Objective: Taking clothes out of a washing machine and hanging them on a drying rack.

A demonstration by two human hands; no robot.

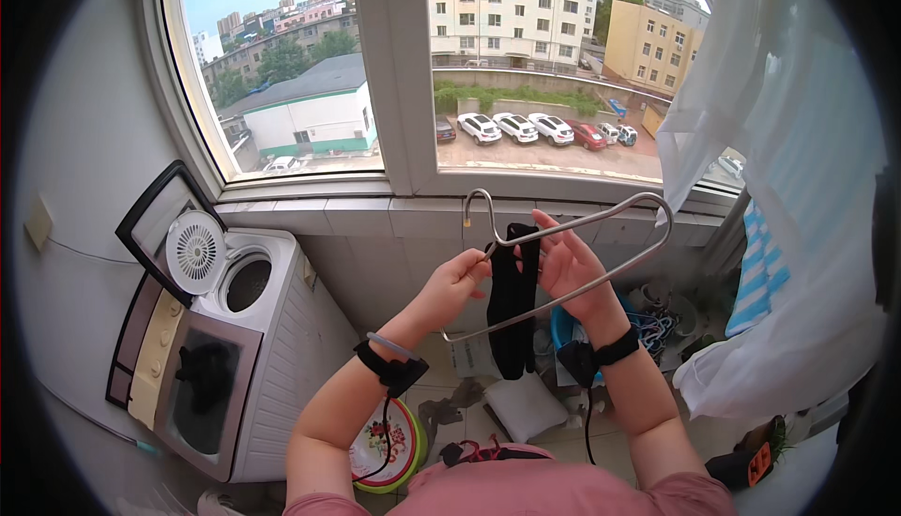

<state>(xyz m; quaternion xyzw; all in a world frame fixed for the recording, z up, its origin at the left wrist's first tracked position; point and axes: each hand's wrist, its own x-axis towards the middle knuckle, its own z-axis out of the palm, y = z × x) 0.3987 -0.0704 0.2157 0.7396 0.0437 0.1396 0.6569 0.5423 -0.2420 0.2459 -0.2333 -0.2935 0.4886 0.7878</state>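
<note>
My left hand (454,287) is closed on the bent metal rod of a clothes hanger (588,219), just below its hook. A black cloth garment (512,312) hangs down inside the hanger's frame, close to its hook end. My right hand (571,263) is behind the hanger's frame at the right side of the black cloth, with its fingers partly spread. One of its fingertips shows through a gap in the cloth; whether it grips the cloth I cannot tell. The hanger's wide end points to the upper right.
A twin-tub washing machine (299,375) stands at left, one lid raised. White sheer curtains (767,164) and blue-striped cloth (757,270) hang at right. A floral basin (383,442), a white cushion-like item (524,403) and a blue tub (561,329) with hangers are below. A window (408,94) is ahead.
</note>
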